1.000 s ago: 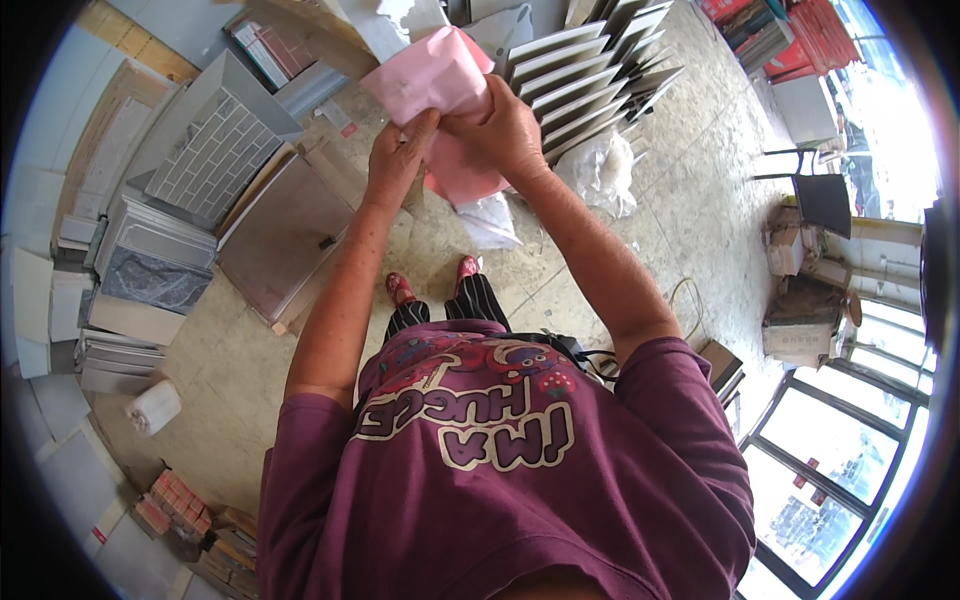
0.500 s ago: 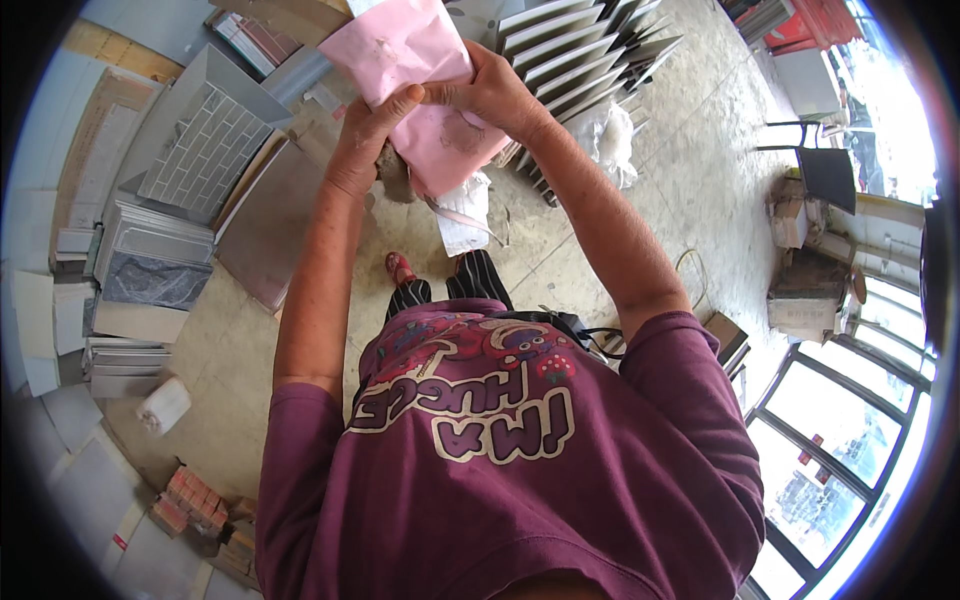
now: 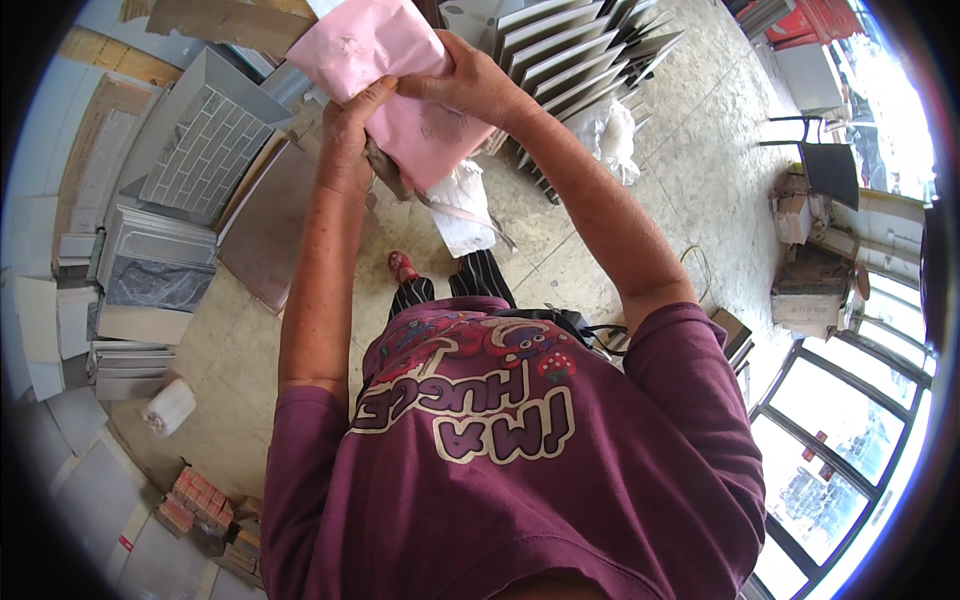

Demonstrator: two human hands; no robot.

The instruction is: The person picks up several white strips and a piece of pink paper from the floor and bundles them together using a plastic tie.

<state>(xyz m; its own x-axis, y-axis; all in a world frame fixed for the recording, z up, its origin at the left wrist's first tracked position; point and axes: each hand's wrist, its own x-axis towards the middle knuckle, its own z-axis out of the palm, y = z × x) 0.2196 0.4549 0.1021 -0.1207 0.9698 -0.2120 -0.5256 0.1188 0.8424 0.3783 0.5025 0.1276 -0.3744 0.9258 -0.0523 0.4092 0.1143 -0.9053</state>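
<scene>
Sheet (image 3: 425, 140) pink, creased | left fingers (image 3: 376, 92), right fingers (image 3: 420, 88) pinching it | crumpled translucent plastic (image 3: 614, 145)

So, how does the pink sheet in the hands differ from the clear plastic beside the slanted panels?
The pink sheet is opaque; the clear plastic is partly see-through. The pink sheet is fairly flat, whereas the clear plastic is bunched up. The left hand and right hand grip the pink sheet; neither touches the clear plastic. Both look creased.
</scene>
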